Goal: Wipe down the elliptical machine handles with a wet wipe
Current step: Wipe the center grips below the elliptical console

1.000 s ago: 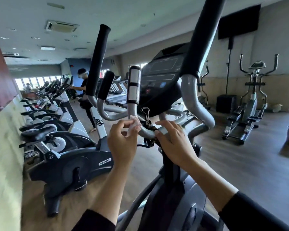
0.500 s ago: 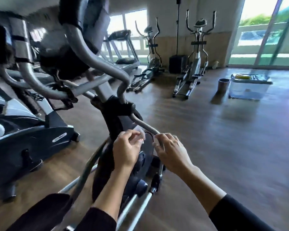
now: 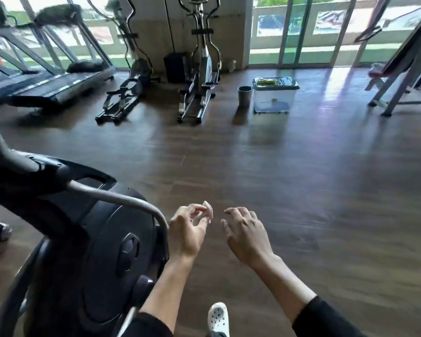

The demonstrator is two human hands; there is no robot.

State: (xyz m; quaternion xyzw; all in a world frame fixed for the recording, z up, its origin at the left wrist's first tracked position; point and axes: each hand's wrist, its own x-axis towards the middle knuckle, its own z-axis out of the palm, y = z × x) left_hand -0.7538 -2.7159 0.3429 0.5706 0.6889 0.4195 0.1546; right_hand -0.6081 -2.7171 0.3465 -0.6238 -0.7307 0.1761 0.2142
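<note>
Left grip (image 3: 186,235) pinches wet wipe (image 3: 208,211); right grip (image 3: 248,237) relaxed, just beside.

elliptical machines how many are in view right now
3. The near elliptical is at lower left beside the left hand; the left far elliptical and the right far elliptical stand far back, either side of a black box. Others may be out of frame.

Wooden floor (image 3: 301,190) lies open ahead and right of the right hand (image 3: 247,235). Just beside the left hand (image 3: 187,234), the elliptical's grey bar (image 3: 122,199) and black flywheel housing (image 3: 102,251) block the left. Well ahead stand a storage box (image 3: 272,97) and perhaps a bin (image 3: 244,96).
</note>
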